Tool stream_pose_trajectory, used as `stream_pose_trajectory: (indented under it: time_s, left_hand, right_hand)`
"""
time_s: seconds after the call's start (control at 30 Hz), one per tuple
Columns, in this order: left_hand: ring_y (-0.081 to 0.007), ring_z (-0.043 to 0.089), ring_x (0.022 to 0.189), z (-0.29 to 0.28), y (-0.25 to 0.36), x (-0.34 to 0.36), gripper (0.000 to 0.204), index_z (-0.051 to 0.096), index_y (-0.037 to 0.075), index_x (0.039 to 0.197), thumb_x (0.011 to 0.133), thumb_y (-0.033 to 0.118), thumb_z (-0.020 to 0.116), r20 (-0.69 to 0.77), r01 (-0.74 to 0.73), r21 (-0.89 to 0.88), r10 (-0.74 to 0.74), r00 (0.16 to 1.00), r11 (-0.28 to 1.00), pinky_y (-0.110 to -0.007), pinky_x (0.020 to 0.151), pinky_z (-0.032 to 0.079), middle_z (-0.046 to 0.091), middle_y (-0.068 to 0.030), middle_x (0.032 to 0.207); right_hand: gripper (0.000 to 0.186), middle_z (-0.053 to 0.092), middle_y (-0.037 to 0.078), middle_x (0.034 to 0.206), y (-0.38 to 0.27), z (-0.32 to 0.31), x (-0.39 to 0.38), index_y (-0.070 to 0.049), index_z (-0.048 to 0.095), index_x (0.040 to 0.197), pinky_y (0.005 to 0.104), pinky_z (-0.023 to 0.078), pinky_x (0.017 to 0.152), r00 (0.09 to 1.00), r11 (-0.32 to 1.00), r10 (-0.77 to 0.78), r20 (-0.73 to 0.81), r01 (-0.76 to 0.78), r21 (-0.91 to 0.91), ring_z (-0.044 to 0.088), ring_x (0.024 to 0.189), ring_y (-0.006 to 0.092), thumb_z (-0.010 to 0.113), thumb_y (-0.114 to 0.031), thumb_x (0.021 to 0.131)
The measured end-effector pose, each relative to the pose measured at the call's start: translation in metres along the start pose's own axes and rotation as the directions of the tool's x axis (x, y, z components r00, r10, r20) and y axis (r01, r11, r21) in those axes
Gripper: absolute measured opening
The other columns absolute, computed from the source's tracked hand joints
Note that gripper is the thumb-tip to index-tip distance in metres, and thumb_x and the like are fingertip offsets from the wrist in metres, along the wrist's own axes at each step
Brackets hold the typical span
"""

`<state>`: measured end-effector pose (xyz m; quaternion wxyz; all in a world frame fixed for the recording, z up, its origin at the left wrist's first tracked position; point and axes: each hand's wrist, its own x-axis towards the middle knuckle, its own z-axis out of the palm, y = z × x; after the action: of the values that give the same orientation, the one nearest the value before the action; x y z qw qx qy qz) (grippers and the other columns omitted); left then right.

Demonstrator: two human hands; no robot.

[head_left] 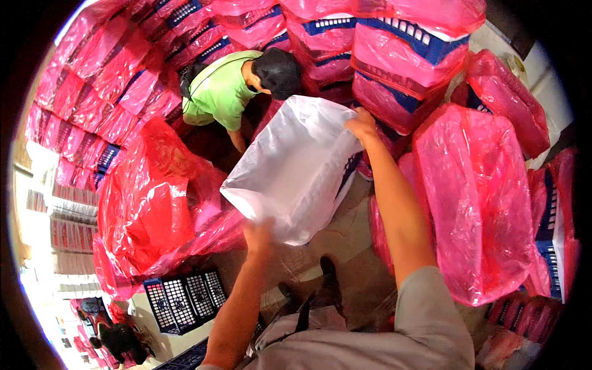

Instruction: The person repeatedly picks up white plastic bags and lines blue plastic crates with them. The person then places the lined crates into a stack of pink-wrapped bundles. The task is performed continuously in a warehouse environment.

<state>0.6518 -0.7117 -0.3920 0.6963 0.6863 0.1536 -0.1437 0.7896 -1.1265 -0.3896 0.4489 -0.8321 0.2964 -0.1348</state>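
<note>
Prob. hold step: our R hand grips the far right of the white-lined blue plastic crate, mid-scene; L hand, near left, blurry, can't tell grip. Next needs steady hands.

No legible lettering, number, label or sign on the white-lined crate, the pink wrapping or elsewhere
</note>
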Motion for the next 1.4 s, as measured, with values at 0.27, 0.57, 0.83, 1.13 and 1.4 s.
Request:
stream_pose_trajectory:
  time_s: [0.27, 0.57, 0.83, 1.13, 1.4]
  left_hand:
    - [-0.0152, 0.057, 0.074, 0.057, -0.010, 0.015, 0.023, 0.065, -0.003, 0.097, 0.076, 0.008, 0.070, -0.179, 0.024, -0.059, -0.034, 0.983, 0.998, -0.034, 0.063, 0.047, 0.062, -0.0039, 0.087]
    - [-0.0202, 0.063, 0.078, 0.062, 0.019, -0.008, 0.027, 0.061, -0.005, 0.103, 0.080, 0.008, 0.065, -0.161, -0.029, -0.099, 0.013, 0.987, 0.995, -0.035, 0.065, 0.052, 0.063, -0.0092, 0.092]
    - [-0.0203, 0.062, 0.074, 0.039, -0.012, 0.042, 0.027, 0.061, -0.005, 0.103, 0.081, 0.009, 0.067, -0.166, 0.150, -0.033, -0.153, 0.974, 0.988, -0.036, 0.060, 0.051, 0.062, -0.0078, 0.086]
    - [-0.0197, 0.061, 0.084, 0.052, -0.030, 0.028, 0.034, 0.060, -0.003, 0.114, 0.082, 0.008, 0.067, -0.144, -0.014, -0.011, 0.012, 0.989, 1.000, -0.037, 0.066, 0.052, 0.063, -0.0099, 0.100]
    - [-0.0205, 0.061, 0.086, 0.070, -0.024, 0.033, 0.035, 0.061, -0.004, 0.115, 0.084, 0.010, 0.067, -0.097, -0.047, 0.027, 0.049, 0.994, 0.999, -0.038, 0.071, 0.051, 0.064, -0.0098, 0.101]
  right_hand:
    - [0.069, 0.064, 0.021, 0.128, 0.033, 0.018, 0.029, 0.000, 0.058, 0.132, 0.0383, 0.046, 0.101, 0.990, 0.930, -0.135, -0.050, 0.144, 0.337, 0.061, 0.119, 0.0301, 0.082, -0.026, 0.073]
    - [0.064, 0.070, 0.019, 0.116, 0.022, 0.011, 0.035, 0.001, 0.064, 0.126, 0.0369, 0.050, 0.093, 0.982, 0.847, -0.182, 0.039, 0.137, 0.513, 0.067, 0.106, 0.0286, 0.082, -0.024, 0.070]
    - [0.056, 0.071, 0.015, 0.110, 0.058, 0.026, 0.024, 0.002, 0.066, 0.120, 0.0364, 0.051, 0.089, 0.995, 0.836, -0.092, 0.046, 0.052, 0.547, 0.068, 0.100, 0.0242, 0.081, -0.020, 0.071]
    - [0.044, 0.074, 0.014, 0.098, 0.041, 0.005, 0.034, -0.001, 0.071, 0.112, 0.0348, 0.053, 0.081, 0.960, 0.891, -0.262, -0.101, 0.280, 0.358, 0.070, 0.089, 0.0234, 0.079, -0.016, 0.072]
    - [0.044, 0.073, 0.014, 0.102, 0.082, 0.011, 0.039, -0.001, 0.069, 0.117, 0.0353, 0.052, 0.084, 0.983, 0.870, -0.160, -0.086, 0.182, 0.458, 0.070, 0.093, 0.0235, 0.076, -0.018, 0.076]
